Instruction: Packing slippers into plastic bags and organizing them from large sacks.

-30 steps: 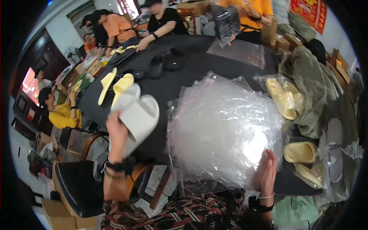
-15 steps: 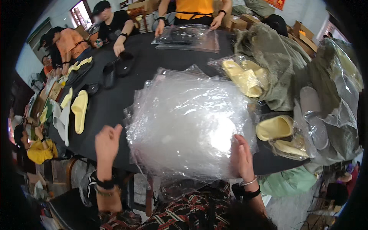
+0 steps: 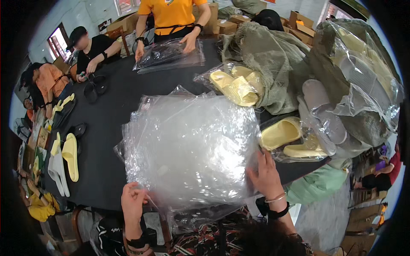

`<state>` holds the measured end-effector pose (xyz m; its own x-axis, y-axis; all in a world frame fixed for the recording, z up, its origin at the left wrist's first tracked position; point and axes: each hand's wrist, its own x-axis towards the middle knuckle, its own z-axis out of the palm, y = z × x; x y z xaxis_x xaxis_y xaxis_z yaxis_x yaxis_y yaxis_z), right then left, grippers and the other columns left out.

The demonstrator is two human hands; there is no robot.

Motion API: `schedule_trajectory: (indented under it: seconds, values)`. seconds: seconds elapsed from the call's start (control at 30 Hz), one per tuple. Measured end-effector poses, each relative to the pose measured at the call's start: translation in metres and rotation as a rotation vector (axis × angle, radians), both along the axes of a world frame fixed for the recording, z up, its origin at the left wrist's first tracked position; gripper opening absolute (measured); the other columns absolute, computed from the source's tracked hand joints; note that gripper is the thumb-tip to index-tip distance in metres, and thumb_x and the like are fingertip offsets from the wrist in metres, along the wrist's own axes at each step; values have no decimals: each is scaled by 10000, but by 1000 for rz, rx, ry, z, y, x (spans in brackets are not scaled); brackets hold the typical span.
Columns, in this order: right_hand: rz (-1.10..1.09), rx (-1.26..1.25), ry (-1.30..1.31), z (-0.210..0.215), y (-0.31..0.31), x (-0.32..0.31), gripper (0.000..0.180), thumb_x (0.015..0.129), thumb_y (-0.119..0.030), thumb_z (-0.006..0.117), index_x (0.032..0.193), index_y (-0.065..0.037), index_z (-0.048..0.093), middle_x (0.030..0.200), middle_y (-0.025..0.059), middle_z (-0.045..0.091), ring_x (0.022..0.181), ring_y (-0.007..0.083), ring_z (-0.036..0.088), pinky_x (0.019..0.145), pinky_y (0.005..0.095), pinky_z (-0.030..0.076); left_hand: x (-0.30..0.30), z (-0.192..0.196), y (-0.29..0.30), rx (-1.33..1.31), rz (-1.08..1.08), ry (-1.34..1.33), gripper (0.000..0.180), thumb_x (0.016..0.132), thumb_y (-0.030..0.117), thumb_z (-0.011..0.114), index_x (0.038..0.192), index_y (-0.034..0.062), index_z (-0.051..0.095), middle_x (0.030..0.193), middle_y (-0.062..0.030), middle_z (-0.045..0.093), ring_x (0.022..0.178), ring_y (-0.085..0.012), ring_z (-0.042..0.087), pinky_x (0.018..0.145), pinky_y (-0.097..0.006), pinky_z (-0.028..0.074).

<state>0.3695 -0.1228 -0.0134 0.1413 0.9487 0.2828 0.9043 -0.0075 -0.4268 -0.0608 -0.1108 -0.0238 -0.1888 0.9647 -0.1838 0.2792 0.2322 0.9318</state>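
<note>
Clear plastic bags (image 3: 190, 149), a whole crinkly stack of them, sit at the near edge of the black tabletop (image 3: 115, 106), right in front of the person wearing the camera. Left hand (image 3: 133, 201) has its grip pinched on the lower left corner of the stack, fingers closed on the film. Right hand (image 3: 267, 175) lies on the right side of the stack with fingers spread, more pressing than grasping, so that grip is loose (flat palm, nothing clenched).

Just right of the stack, near the tabletop's right edge, there's a bagged pair of yellow slippers (image 3: 284, 134) and beside it a grey pair (image 3: 324, 115) in plastic. Further back sits another wrapped yellow pair (image 3: 237, 85), leaning against a big olive sack (image 3: 273, 59).

Along the left edge lie loose slippers, a yellow one (image 3: 71, 155) next to a white one (image 3: 56, 170). At the far edge a person in an orange shirt (image 3: 173, 13) has both hands on a dark bagged item (image 3: 168, 53), and a person in black (image 3: 92, 49) sits at the far left corner.
</note>
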Motion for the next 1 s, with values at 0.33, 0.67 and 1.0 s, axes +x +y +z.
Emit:
schedule_trajectory:
  seconds: [0.33, 0.67, 1.0]
  values:
    - [213, -309, 537, 59, -12, -41, 315, 886, -164, 709, 1129, 13, 614, 1036, 209, 677, 876, 382, 679, 765, 439, 558, 25, 18, 2, 6, 234, -421, 465, 998, 93, 569, 1418, 41, 375, 910, -82, 604, 711, -186, 667, 588, -298, 550]
    - [22, -208, 247, 19, -33, 9, 500, 862, -202, 751, 1238, -16, 478, 687, 151, 644, 647, 373, 658, 602, 440, 523, 25, 31, -16, -72, 3, 117, 760, 868, -40, 662, 1520, 38, 278, 781, -74, 608, 576, -130, 603, 530, -259, 499]
    - [196, -255, 427, 22, -28, -14, 568, 875, -142, 709, 1333, -16, 397, 677, 132, 630, 587, 343, 625, 583, 432, 508, -8, 35, 95, 466, -89, 289, 536, 823, -111, 630, 1340, 10, 556, 1087, -86, 593, 863, -116, 565, 763, -238, 503]
